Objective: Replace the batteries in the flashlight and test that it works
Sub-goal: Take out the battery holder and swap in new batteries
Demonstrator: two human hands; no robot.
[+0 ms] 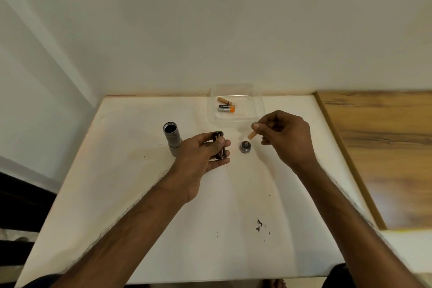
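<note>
No text is being shown clearly enough to be read. A line of light lettering is being carried on the dark part of the black-and-orange battery [226, 108] lying in the clear plastic tray [258, 110], but it is being blurred beyond reading. No other marking is being displayed.

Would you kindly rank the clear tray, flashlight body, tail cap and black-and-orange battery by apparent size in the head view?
1. clear tray
2. flashlight body
3 and 4. black-and-orange battery and tail cap: they look too alike to rank.
</note>
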